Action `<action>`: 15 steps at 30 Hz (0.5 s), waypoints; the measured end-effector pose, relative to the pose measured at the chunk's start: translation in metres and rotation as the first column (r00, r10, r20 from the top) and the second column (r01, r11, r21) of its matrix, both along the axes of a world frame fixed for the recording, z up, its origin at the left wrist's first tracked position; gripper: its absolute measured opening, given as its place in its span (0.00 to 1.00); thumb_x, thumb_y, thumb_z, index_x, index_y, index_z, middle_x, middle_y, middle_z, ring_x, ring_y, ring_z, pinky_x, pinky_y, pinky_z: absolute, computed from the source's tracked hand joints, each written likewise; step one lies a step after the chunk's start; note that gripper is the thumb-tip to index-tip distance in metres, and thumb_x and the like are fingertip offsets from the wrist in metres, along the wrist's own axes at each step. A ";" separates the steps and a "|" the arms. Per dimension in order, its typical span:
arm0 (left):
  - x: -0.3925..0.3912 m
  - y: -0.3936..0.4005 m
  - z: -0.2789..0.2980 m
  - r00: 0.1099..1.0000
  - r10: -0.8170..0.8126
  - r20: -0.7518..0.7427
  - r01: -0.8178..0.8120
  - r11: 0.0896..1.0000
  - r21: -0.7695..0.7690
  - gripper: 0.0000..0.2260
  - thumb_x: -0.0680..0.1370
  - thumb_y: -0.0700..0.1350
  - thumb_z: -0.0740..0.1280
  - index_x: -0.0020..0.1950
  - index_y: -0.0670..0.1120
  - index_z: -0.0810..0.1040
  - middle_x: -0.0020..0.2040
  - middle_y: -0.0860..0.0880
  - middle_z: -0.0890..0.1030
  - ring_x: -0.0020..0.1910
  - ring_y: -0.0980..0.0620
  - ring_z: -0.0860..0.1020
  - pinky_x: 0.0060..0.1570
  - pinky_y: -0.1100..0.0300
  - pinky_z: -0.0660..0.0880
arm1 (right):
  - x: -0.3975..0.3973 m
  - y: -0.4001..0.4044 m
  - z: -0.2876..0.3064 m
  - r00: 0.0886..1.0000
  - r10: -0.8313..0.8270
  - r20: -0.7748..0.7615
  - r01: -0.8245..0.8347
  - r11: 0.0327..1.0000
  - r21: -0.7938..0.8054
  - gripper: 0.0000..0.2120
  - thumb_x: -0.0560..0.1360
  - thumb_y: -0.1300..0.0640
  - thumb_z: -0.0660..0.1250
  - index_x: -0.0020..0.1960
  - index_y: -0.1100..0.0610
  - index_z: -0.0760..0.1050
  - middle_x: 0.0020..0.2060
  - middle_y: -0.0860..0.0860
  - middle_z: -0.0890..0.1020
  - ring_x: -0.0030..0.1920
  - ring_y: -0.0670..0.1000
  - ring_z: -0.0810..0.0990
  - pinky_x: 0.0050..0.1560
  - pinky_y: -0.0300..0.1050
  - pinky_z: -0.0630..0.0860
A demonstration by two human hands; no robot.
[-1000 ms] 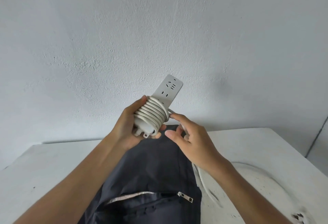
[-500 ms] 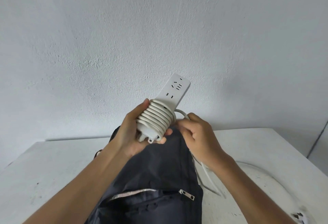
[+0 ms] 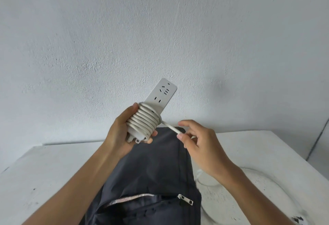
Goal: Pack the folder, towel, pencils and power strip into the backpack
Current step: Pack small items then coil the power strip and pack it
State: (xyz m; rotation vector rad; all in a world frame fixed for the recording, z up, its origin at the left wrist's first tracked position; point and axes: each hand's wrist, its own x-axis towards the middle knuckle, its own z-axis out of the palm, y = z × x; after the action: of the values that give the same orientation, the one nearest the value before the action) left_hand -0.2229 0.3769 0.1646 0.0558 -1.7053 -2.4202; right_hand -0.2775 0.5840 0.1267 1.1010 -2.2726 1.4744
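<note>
Our left hand [image 3: 118,132] grips the coiled power strip [image 3: 151,112] above the backpack [image 3: 151,167] on the counter [image 3: 44,171]; our right hand [image 3: 199,142] pinches the cord [image 3: 171,127]. If tension slackens, the coils could loosen and snag the zipper opening.

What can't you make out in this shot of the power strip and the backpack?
- Head view: the lower body of the power strip is hidden by its coiled cord and the left hand.
- The cord's loose run vanishes behind the right hand.
- The inside of the backpack is dark past the zipper, and the frame's bottom edge cuts it off.
- Folder, towel and pencils: not in view.
</note>
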 end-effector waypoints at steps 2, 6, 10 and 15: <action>-0.003 -0.002 -0.010 0.998 0.035 -0.050 -0.039 0.996 -0.086 0.19 0.77 0.53 0.63 0.58 0.39 0.74 0.47 0.28 0.78 0.35 0.35 0.80 0.33 0.49 0.75 | 0.003 0.002 -0.001 0.999 0.015 0.035 -0.015 1.000 0.006 0.16 0.78 0.56 0.66 0.65 0.51 0.72 0.33 0.52 0.80 0.35 0.54 0.78 0.42 0.52 0.77; -0.007 0.004 -0.022 0.990 0.072 -0.122 -0.106 0.948 -0.300 0.17 0.74 0.51 0.68 0.56 0.42 0.73 0.47 0.24 0.74 0.37 0.23 0.76 0.34 0.30 0.69 | 0.004 0.005 0.003 0.979 0.097 0.178 -0.094 0.995 -0.024 0.27 0.78 0.56 0.65 0.72 0.41 0.58 0.31 0.58 0.78 0.32 0.50 0.75 0.40 0.41 0.76; -0.008 0.011 -0.027 0.998 -0.010 -0.066 -0.025 0.866 -0.499 0.15 0.74 0.53 0.67 0.55 0.46 0.73 0.44 0.34 0.75 0.33 0.34 0.73 0.30 0.53 0.71 | 0.006 -0.002 0.003 0.983 0.132 0.126 -0.136 0.990 0.026 0.20 0.78 0.60 0.66 0.69 0.51 0.71 0.28 0.40 0.77 0.31 0.41 0.73 0.38 0.39 0.73; -0.007 0.005 -0.029 0.984 -0.155 0.090 0.179 0.867 -0.465 0.19 0.73 0.55 0.69 0.58 0.46 0.71 0.54 0.26 0.74 0.50 0.22 0.74 0.46 0.30 0.71 | 0.004 0.000 0.007 0.972 0.131 0.196 -0.136 0.991 0.009 0.13 0.78 0.64 0.65 0.61 0.59 0.79 0.27 0.29 0.76 0.31 0.35 0.76 0.35 0.28 0.70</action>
State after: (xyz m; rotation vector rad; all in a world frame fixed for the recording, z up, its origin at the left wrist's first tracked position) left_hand -0.2296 0.3822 0.1358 -0.1031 -2.3639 -2.0458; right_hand -0.2735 0.5838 0.1333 1.1850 -2.3905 1.6804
